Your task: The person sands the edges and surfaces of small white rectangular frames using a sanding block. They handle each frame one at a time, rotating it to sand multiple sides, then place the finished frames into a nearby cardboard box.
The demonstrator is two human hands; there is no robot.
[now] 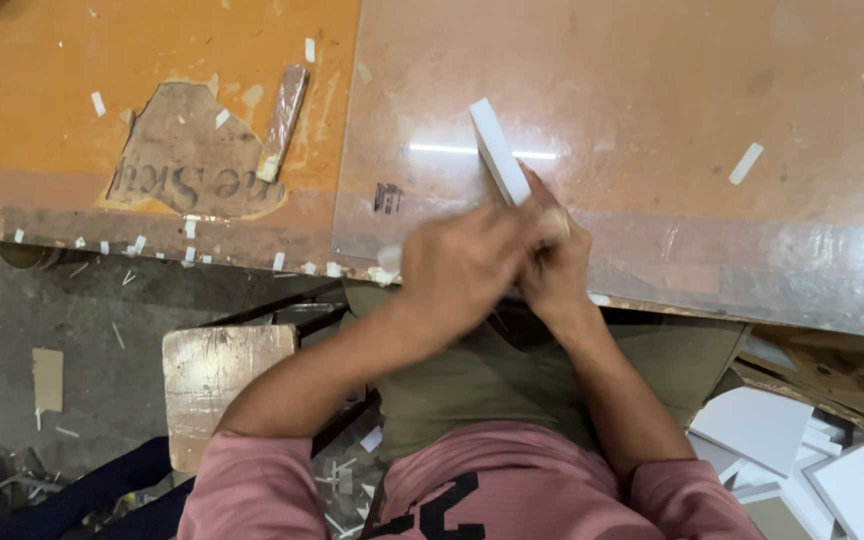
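A thin white rectangular board (pixel 497 148) stands on edge over the glossy brown tabletop (pixel 652 120), slanting away from me. My right hand (pixel 555 262) grips its near end, with the fingers wrapped around the edge. My left hand (pixel 460 268) is pressed against the right hand at the same near end, blurred with motion; whether it grips the board or only rubs along it I cannot tell. Both hands hover at the table's front edge, above my lap.
An orange worktop (pixel 72 90) with a torn patch and tape scraps lies left. A wooden stool (pixel 214 375) stands below it. A stack of white boards (pixel 822 460) and a cardboard piece (pixel 832 375) sit at lower right. Scraps litter the grey floor (pixel 52 320).
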